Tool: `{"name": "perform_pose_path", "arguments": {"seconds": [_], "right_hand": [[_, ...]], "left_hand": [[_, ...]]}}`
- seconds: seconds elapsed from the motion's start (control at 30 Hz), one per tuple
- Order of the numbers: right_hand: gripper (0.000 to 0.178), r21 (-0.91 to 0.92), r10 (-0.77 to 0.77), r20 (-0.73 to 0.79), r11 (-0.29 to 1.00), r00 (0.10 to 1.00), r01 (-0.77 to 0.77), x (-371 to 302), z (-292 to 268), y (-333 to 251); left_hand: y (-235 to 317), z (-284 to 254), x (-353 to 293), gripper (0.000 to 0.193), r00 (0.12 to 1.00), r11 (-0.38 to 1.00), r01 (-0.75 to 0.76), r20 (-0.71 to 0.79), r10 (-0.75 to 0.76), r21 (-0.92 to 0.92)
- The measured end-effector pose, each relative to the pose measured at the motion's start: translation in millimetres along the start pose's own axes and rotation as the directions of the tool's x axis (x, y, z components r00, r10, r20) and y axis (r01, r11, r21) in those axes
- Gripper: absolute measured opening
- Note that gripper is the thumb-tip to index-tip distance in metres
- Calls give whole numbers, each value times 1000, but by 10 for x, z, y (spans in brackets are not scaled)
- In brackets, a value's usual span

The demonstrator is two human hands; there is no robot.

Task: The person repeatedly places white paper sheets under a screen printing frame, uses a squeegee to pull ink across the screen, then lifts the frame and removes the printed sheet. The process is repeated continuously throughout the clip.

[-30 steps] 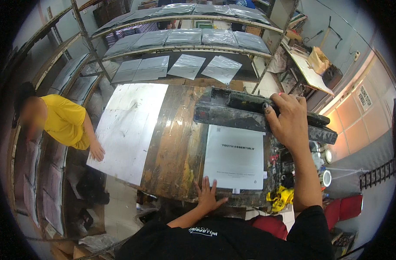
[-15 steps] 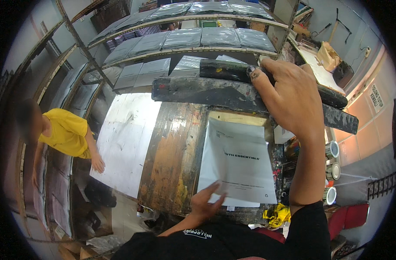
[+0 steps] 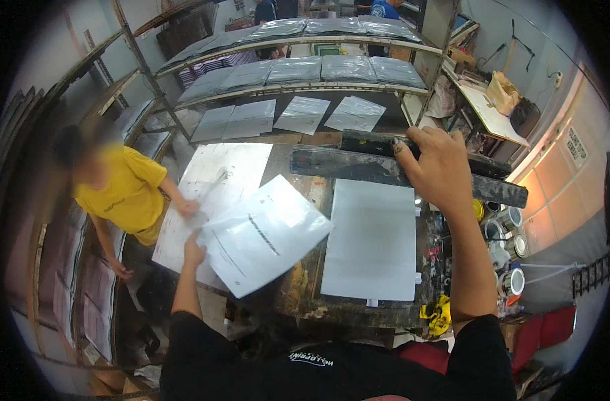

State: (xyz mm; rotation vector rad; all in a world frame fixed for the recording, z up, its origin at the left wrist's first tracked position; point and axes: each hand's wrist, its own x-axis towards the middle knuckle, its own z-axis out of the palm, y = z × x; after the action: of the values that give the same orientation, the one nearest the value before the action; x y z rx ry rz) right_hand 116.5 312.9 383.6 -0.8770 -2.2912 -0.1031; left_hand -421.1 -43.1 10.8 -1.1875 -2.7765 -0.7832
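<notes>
My left hand [image 3: 193, 252] pinches the left edge of a grey plastic mailing bag [image 3: 268, 234] with dark print, held tilted above the table. A co-worker's hand [image 3: 189, 208] in a yellow shirt is at the bag's upper left edge, smeared by motion; whether it grips cannot be told. My right hand [image 3: 438, 164] is closed around a dark rounded bar [image 3: 368, 142], which lies along the flat, ink-stained edge of a raised frame [image 3: 352, 166]. Below that frame a plain grey bag [image 3: 370, 240] lies flat on the worn table [image 3: 305, 294].
A white board [image 3: 231, 160] covers the table's left part. Racks [image 3: 298, 90] with rows of grey bags stand ahead and at the left. Several paint cans [image 3: 512, 281] and a yellow cloth [image 3: 440, 315] are at the right. Farther back are other people [image 3: 385, 9].
My left hand has lifted the printed bag off the table and carried it left. A plain bag now shows in its place. The co-worker's hand has come up to the bag.
</notes>
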Motion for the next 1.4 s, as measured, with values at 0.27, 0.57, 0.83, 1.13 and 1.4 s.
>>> {"name": "perform_pose_path", "arguments": {"seconds": [0.27, 0.57, 0.83, 1.13, 1.4], "right_hand": [[52, -169, -3, 175, 985, 985, 33, -853, 82, -179], [44, 128, 73, 733, 962, 676, -243, -3247, 1381, 79], [65, 40, -47, 553, 999, 832, 31, -3607, 2227, 209], [33, 43, -48, 451, 999, 891, 33, -1201, 3911, 1808], [40, 31, -34, 477, 999, 878, 22, -298, 4178, 2334]], "left_hand": [[3681, -423, -1066, 78, 745, 215, 134, 242, 622, -967], [3176, 680, -2523, 111, 431, -163, 896, 897, 94, -414], [3040, 1148, -2545, 118, 267, -102, 958, 963, -17, -268], [3295, 1075, -2490, 119, 190, -126, 964, 940, -283, -233], [3281, 871, -2612, 95, 251, -160, 929, 887, -388, -333]]}}
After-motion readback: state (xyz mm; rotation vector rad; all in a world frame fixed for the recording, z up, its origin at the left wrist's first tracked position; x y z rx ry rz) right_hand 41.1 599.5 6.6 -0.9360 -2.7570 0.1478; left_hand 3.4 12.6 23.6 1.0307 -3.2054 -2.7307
